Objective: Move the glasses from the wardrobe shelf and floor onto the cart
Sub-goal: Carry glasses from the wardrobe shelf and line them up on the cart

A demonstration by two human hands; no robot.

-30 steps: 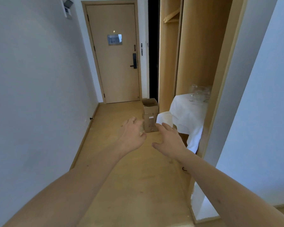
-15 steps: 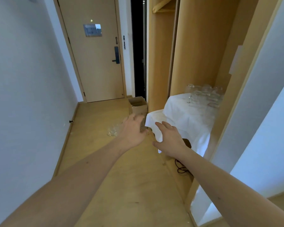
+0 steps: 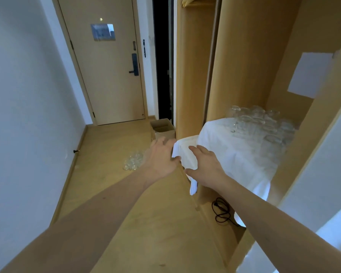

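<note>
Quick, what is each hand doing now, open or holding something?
Left hand: open, fingers stretched out, holding nothing.
Right hand: open, fingers stretched out in front of the white cloth, holding nothing.

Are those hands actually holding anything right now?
It seems not. The left hand and right hand reach with relaxed fingers toward the white cloth; real contact cannot be told.

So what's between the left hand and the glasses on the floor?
Nothing: in the head view only bare wooden floor separates the left hand from the floor glasses, which sit just to its left.
</note>
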